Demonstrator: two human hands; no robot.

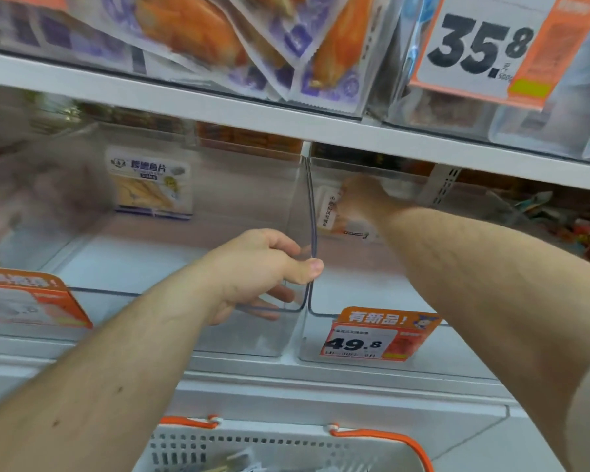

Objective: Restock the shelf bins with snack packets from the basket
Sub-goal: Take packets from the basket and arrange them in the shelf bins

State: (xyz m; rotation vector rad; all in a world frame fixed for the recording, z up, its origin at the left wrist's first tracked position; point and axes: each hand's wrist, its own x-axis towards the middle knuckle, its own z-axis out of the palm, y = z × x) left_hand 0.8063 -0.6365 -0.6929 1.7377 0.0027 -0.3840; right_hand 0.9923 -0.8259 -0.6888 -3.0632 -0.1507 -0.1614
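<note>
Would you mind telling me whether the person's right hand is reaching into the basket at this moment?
No, the right hand is deep inside the clear bin with the 49.8 price tag, holding a snack packet, while the basket sits below.

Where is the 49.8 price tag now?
In the head view, the 49.8 price tag hangs on the right clear bin's front, below the right hand.

The left hand [266,267] is gripping the right wall of the left clear bin [184,294], thumb outside. The right hand [361,202] is reaching deep into the right clear bin [355,287], at 1 o'clock from the left hand, touching a snack packet [334,212]. The basket [286,447] is sitting at 6 o'clock.
</note>
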